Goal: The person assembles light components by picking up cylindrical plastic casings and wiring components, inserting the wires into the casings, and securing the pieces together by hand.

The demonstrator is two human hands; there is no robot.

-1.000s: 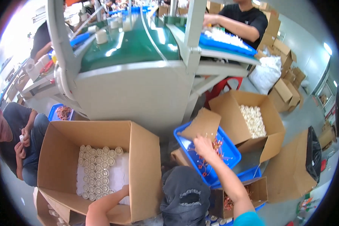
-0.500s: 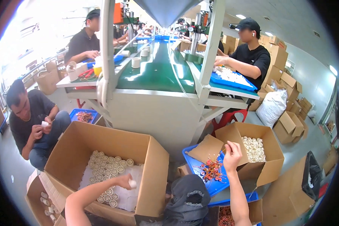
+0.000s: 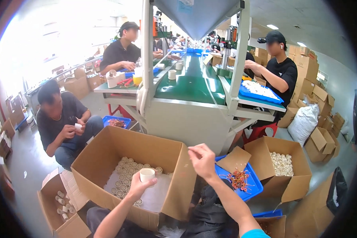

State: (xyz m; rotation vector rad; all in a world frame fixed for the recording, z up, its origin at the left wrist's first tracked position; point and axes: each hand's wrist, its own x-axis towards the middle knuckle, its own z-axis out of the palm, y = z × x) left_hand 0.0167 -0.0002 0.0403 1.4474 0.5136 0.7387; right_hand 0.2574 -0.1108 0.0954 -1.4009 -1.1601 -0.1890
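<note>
Reaching over the cardboard box (image 3: 107, 148), left hand (image 3: 138, 185) grip around a white cup (image 3: 147, 175); right hand (image 3: 202, 159) raised, fingers pinched.

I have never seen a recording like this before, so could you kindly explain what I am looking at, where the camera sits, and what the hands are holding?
There is no machine arm here: the picture comes from a wide, rounded lens worn on a person's head, looking down at their own bare arms, which enter from the bottom edge. That lens bends straight edges near the rim.

The left hand holds a small white cup above a large open cardboard box, whose floor is lined with rows of similar cups. The right hand is raised with its fingers pinched; whether it holds something thin is too small to tell. Beside it lies a blue tray with a heap of small red and orange parts, and further right a second box of white pieces.

Beyond stands a green conveyor belt, with other people working alongside.
</note>
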